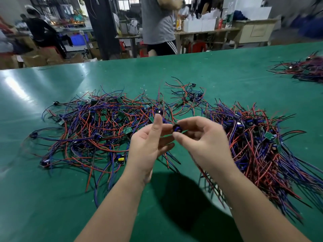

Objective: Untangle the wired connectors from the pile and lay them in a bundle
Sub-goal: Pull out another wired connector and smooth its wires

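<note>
A tangled pile [97,123] of red, blue and black wires with small green boards and dark connectors lies on the green table [43,198], left of centre. To the right, a bundle [258,145] of the same wired connectors lies with its wires fanned toward the near right. My right hand [202,142] pinches a dark round connector [177,128] above the gap between them; its wires trail down below the hands. My left hand [148,145] is raised beside it, palm inward, fingers straight, its fingertips close to the connector.
A smaller clump of wires [188,96] lies behind the hands. Another wire heap [304,69] sits at the far right of the table. Beyond the far table edge a person in a grey shirt [157,23] stands, with benches, boxes and a seated person behind.
</note>
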`<state>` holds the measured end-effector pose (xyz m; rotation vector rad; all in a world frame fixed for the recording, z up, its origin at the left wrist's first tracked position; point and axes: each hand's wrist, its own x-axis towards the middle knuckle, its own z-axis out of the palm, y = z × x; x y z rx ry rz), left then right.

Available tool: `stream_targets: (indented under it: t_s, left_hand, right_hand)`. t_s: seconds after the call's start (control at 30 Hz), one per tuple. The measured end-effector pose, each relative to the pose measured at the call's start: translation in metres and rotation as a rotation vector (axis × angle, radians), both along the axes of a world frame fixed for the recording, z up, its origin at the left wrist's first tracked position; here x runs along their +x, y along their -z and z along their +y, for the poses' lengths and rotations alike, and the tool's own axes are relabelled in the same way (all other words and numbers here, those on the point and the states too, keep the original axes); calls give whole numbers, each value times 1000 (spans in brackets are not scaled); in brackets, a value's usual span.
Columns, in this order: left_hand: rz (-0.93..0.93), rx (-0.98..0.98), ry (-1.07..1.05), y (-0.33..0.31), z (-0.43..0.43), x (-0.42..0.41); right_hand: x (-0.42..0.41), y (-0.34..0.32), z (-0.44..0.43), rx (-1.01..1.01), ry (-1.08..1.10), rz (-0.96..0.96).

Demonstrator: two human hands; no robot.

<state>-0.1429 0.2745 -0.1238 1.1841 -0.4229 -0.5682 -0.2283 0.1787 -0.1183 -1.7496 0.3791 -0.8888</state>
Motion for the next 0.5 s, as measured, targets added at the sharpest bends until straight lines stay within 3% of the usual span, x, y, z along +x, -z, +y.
stream_targets:
  t_s: [0.1, 0.23, 0.37, 0.5]
  left_hand:
    - [-246, 134, -60, 0, 5, 6]
    - [-841, 633, -473, 12, 18, 32]
    - [-918, 1072, -392, 26, 23, 49]
    - [-921, 1262, -319, 31, 24, 51]
  right_hand:
    - [-6, -8, -10, 54, 124, -129]
    - [-19, -20, -35, 106, 365, -283]
    - [-25, -18, -62, 205, 506, -239]
    - [-25, -18, -65, 179, 607, -256]
